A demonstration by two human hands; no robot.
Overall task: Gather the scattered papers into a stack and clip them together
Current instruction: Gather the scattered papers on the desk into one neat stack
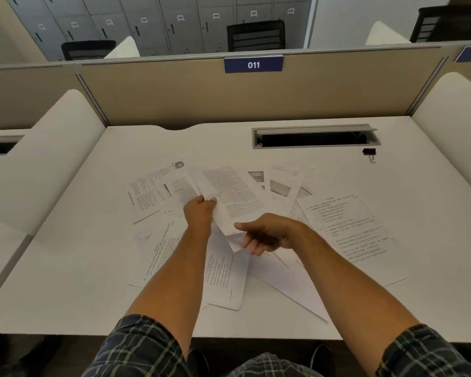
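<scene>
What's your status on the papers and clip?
Left hand and right hand both gripping one sheet above the desk. Other papers still scattered. Clip untouched by the cable slot. Nothing blocking.

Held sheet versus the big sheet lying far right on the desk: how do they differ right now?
The held sheet is lifted off the desk, pinched by the left hand, with the right hand at its near corner; the right-hand sheet lies flat and untouched. The held sheet carries one dense text block; the right-hand sheet shows spaced, list-like lines. Both are white printed pages, unclipped; the binder clip sits apart.
</scene>
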